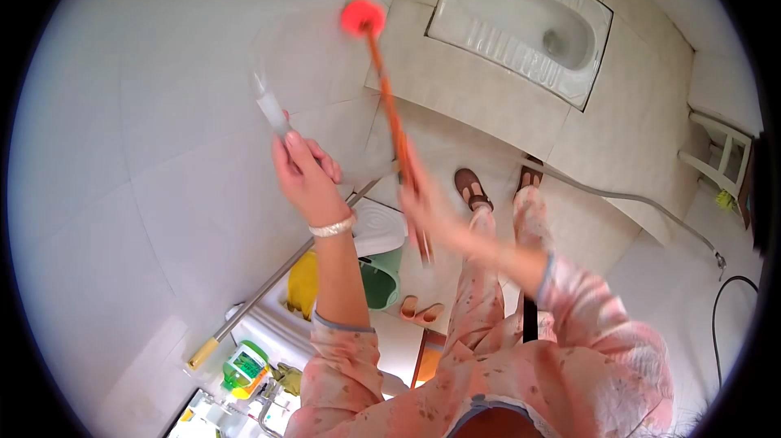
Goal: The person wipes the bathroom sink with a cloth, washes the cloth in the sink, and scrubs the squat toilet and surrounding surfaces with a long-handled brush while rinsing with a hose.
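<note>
My left hand (309, 174), with a pale bracelet on the wrist, is closed around the whitish handle (273, 113) of a see-through thing. Its far part is faint against the wall, so its full shape is unclear. My right hand (427, 202), blurred by motion, is closed on the orange-brown stick (389, 104). At the stick's far end is a round, bright red head (363, 17); whether it is a brush or a plunger cannot be made out. That head is near the tiled wall, left of the squat toilet (500, 47).
A metal pole (285, 271) with a yellow end leans across the left side. Below it are a green bucket (378, 285), a yellow cloth (303, 283) and a green-labelled bottle (244, 369). Slippers (419, 310) lie on the floor. A grey hose (606, 192) crosses the raised step's edge.
</note>
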The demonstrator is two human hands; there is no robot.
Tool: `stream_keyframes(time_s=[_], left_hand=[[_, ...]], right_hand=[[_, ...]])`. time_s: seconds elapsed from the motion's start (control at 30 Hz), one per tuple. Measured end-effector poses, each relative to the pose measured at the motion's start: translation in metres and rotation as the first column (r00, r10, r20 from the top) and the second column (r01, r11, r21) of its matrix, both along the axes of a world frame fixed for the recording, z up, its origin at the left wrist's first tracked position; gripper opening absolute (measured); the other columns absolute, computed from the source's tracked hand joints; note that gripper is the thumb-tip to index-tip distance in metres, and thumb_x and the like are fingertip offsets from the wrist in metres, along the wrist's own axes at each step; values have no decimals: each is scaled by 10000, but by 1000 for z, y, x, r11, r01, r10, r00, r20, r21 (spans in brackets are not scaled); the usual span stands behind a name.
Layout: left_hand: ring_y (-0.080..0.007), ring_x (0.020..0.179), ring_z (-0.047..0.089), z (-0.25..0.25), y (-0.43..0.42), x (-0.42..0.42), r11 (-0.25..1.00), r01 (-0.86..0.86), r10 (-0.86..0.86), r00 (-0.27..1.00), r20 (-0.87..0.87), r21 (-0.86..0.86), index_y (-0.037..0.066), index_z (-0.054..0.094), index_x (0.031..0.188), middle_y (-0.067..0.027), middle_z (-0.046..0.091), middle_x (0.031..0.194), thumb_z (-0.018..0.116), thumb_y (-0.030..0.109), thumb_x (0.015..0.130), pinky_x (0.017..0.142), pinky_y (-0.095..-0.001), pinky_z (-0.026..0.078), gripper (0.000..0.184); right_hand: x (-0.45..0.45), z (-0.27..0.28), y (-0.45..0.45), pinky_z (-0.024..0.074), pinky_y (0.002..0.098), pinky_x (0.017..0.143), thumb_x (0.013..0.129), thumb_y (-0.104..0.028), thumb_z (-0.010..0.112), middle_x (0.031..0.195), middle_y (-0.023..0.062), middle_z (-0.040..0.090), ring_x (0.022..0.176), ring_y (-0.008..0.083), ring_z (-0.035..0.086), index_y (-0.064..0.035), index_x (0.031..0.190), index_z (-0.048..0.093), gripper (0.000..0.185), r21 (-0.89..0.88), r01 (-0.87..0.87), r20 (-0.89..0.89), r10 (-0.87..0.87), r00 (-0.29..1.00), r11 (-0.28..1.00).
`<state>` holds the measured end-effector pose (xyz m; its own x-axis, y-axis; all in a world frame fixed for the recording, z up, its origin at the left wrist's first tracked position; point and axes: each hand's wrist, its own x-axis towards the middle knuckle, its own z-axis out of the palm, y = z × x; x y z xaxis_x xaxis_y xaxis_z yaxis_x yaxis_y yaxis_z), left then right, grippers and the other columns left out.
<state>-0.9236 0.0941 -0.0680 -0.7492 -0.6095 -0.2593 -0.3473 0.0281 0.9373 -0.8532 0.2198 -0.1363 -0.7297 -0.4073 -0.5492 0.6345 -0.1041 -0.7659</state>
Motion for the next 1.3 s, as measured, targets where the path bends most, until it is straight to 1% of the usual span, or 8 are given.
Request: stream_keyframes(time_s=[0.1,0.27,0.5,0.63,0.77,1.03,1.23,1.3], left_hand=[[-40,452,311,9,-5,-20,999,-7,9,999,-40,42,66,469,1208,15,380,642,427,269,944,392,-207,264,336],[-42,443,314,25,-16,-37,1000,-23,24,997,-68,13,63,492,1175,16,385,633,440,271,940,387,-204,261,319],[-42,431,322,40,-28,-37,999,-28,29,999,35,-19,61,529,920,15,407,621,484,279,921,372,-205,261,222],[-42,432,325,40,-31,-41,999,-33,33,999,34,1,65,498,848,14,408,620,492,288,917,371,-208,267,233],[-42,434,329,35,-34,-44,1000,-21,21,1000,23,-12,60,507,867,12,409,621,494,282,917,370,-208,271,227],[-42,438,331,10,-35,-45,1000,21,-22,996,88,12,60,522,922,13,407,618,502,279,913,366,-201,267,220],[-52,432,337,-9,-43,-34,995,97,-94,977,192,-3,61,533,916,10,420,635,503,282,912,364,-203,274,223],[-51,422,330,-17,-41,-38,996,90,-88,974,209,-1,62,519,882,11,419,621,504,282,912,363,-203,272,223]], right_hand=[[-71,-22,0,439,312,401,828,-30,393,645,87,475,446,161,484,-145,1419,-23,732,62,3,82,-9,997,998],[51,74,20,434,303,446,826,-2,387,641,90,502,459,160,481,-139,1418,-46,746,-104,-50,-193,30,981,993],[-27,84,9,441,321,480,817,29,395,630,117,501,482,213,515,-159,1402,-127,805,-69,-96,65,101,993,993],[46,111,12,432,325,453,832,19,385,598,95,472,426,232,466,-140,1406,-98,767,-110,-85,-257,54,965,990],[-18,65,15,435,324,498,846,-21,409,622,130,507,514,222,523,-126,1413,-73,751,-36,-189,58,191,980,981],[56,80,13,410,309,381,810,32,383,573,73,437,406,172,448,-149,1406,-101,789,-142,-113,-86,101,991,983],[-72,-48,-10,436,341,378,833,-43,402,615,139,519,390,221,516,-109,1393,-92,750,54,30,113,-36,993,998],[-42,-78,-10,468,380,457,834,-70,425,664,181,550,450,285,551,-83,1390,-77,749,219,0,-200,45,979,976]])
